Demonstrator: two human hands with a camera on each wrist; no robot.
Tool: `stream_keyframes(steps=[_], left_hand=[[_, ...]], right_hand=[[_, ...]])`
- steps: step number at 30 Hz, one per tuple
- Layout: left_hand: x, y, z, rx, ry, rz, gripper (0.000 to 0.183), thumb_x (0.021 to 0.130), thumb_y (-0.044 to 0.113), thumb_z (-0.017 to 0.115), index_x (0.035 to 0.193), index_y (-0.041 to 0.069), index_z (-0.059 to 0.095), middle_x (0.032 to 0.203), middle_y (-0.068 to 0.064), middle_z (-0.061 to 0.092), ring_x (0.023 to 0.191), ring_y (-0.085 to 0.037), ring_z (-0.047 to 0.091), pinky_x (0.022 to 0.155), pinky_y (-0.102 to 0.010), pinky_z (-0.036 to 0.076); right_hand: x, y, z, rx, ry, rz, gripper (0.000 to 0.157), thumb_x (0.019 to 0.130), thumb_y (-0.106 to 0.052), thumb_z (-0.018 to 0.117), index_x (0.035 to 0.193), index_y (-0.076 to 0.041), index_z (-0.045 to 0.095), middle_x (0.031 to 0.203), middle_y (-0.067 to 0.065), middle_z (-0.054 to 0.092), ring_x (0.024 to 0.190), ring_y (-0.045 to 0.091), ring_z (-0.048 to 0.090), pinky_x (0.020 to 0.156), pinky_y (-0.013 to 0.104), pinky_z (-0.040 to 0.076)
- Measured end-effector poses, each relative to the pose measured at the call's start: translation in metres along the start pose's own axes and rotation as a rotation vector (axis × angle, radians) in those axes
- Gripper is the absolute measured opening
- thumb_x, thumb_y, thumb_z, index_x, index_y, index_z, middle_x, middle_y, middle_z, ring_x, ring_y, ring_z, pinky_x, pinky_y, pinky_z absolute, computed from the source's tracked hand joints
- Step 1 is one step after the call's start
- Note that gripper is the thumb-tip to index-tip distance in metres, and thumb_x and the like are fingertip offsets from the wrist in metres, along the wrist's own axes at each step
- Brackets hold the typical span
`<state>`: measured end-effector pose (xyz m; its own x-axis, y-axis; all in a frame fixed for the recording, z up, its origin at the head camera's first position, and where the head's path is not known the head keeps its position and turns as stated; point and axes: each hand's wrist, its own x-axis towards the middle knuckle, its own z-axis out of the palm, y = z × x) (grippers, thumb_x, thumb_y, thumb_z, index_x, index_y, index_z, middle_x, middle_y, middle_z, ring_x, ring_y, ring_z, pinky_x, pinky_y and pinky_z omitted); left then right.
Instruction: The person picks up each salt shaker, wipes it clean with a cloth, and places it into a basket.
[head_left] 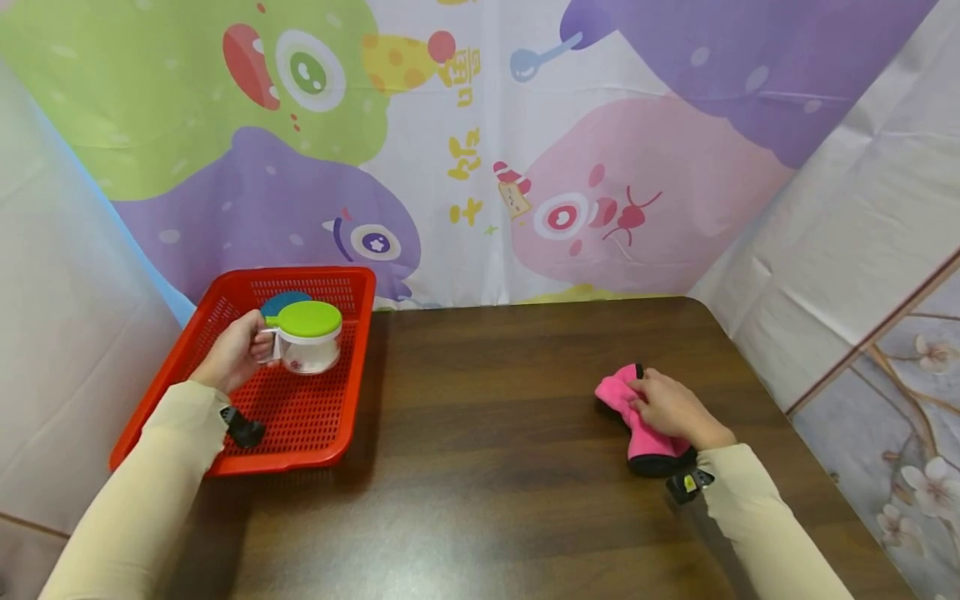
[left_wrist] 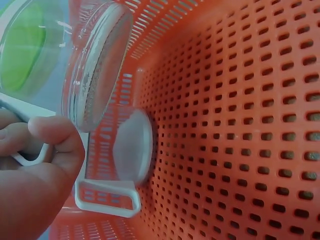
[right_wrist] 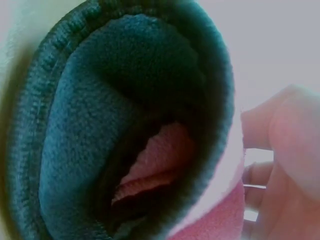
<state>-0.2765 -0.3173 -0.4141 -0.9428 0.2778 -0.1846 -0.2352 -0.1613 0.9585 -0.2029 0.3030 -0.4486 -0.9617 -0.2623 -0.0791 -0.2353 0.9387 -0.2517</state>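
My left hand [head_left: 234,354] grips the white handle of a clear seasoning jar [head_left: 312,350] with a green lid. The jar hangs over the red plastic basket [head_left: 366,367], its clear base lifted off the basket floor in the left wrist view. A second clear jar [left_wrist: 132,147] with a white handle stands in the basket; its blue lid [head_left: 283,302] shows behind the first. On the right, my right hand [head_left: 671,408] pinches a pink fleece tube with black edging [head_left: 643,433]. Its dark open end fills much of the right wrist view.
The brown wooden table [head_left: 480,467] runs between basket and fleece. A cartoon-printed curtain [head_left: 465,250] hangs along its back edge, and pale panels [head_left: 847,275] stand on both sides. Small black wrist cameras [head_left: 243,427] hang at both cuffs.
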Motion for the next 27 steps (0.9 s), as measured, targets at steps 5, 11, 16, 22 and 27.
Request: stream_keyframes(steps=[5,11,16,22,27], left_hand=[[0.001,-0.003,-0.003,0.033,-0.015,-0.003,0.038,0.096,0.010,0.016,0.062,0.014,0.031,0.059,-0.002,0.022,0.058,-0.023,0.015,0.058,-0.028,0.035],[0.000,-0.004,-0.005,0.027,-0.025,-0.003,0.037,0.097,0.010,0.016,0.062,0.014,0.031,0.060,-0.002,0.022,0.058,-0.023,0.014,0.058,-0.027,0.036],[0.000,-0.005,-0.005,0.024,-0.034,-0.002,0.038,0.097,0.009,0.016,0.063,0.014,0.032,0.062,-0.004,0.020,0.061,-0.025,0.012,0.058,-0.026,0.038],[0.001,-0.006,-0.005,0.037,-0.053,-0.015,0.038,0.097,0.009,0.016,0.063,0.014,0.032,0.062,-0.004,0.019,0.061,-0.025,0.013,0.059,-0.026,0.039],[0.001,-0.006,-0.004,0.058,-0.056,-0.037,0.038,0.098,0.010,0.017,0.064,0.014,0.032,0.063,-0.004,0.020,0.062,-0.025,0.014,0.060,-0.027,0.040]], right_hand=[[0.000,0.000,0.003,0.005,-0.010,0.025,0.035,0.090,-0.016,0.062,0.120,0.002,0.064,0.103,0.019,0.058,0.093,0.035,0.059,0.084,0.050,0.049],[0.000,0.002,0.007,-0.015,-0.003,0.019,0.042,0.090,-0.028,0.064,0.120,0.002,0.064,0.115,0.026,0.059,0.104,0.038,0.060,0.090,0.054,0.048],[-0.001,0.004,0.010,-0.027,0.012,0.026,0.046,0.088,-0.036,0.066,0.117,0.000,0.066,0.106,0.022,0.060,0.091,0.032,0.059,0.081,0.050,0.048],[-0.004,0.007,0.014,0.003,-0.010,0.076,0.053,0.090,-0.044,0.062,0.121,-0.001,0.062,0.109,0.024,0.057,0.095,0.036,0.055,0.082,0.054,0.047],[-0.008,0.006,0.015,0.043,-0.045,0.128,0.063,0.090,-0.052,0.058,0.125,0.000,0.055,0.115,0.030,0.054,0.105,0.044,0.052,0.087,0.057,0.045]])
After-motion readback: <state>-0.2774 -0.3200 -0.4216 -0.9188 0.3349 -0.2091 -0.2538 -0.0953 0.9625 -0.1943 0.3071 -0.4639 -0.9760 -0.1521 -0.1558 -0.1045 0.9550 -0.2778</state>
